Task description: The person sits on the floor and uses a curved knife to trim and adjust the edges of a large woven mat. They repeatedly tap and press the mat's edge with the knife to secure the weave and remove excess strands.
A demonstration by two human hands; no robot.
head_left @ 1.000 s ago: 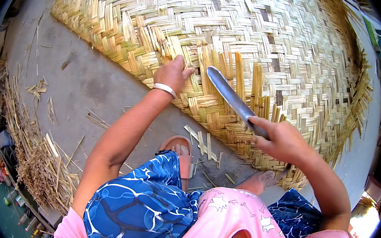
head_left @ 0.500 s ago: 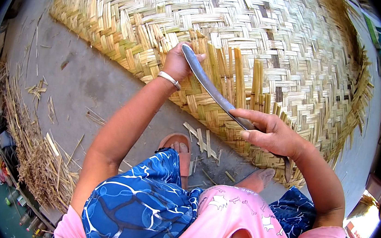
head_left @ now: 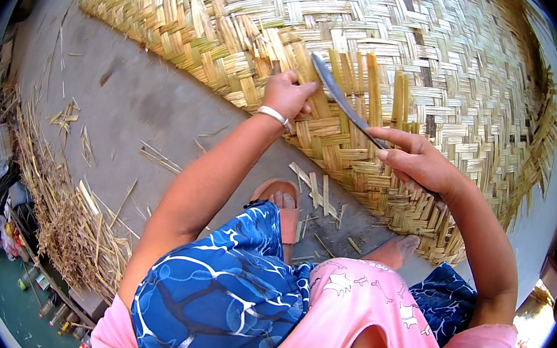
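A large woven mat [head_left: 375,28] of flat split-stalk strips lies in front of me. Along its near edge, several loose strip ends [head_left: 373,82] stick up out of the weave. My left hand [head_left: 290,96], with a pale bangle at its wrist, is closed at that edge, its thumb and fingers pinching a strip [head_left: 302,61]. In my right hand [head_left: 422,162] is a long curved knife [head_left: 344,99], held with the index finger stretched along it. The blade points up and left, its tip close beside the strip at my left hand. My palm hides part of the handle.
Cut strip pieces [head_left: 318,188] litter the grey floor [head_left: 157,103] by my sandalled foot [head_left: 282,201]. A heap of dry stalks [head_left: 70,220] lies at the left, with bottles and bags beyond it. My other foot [head_left: 392,250] is at the mat's near edge.
My left hand has come down and right from near the blade tip, its fingers now closed on a strip. The knife has shifted up and right with my right hand.
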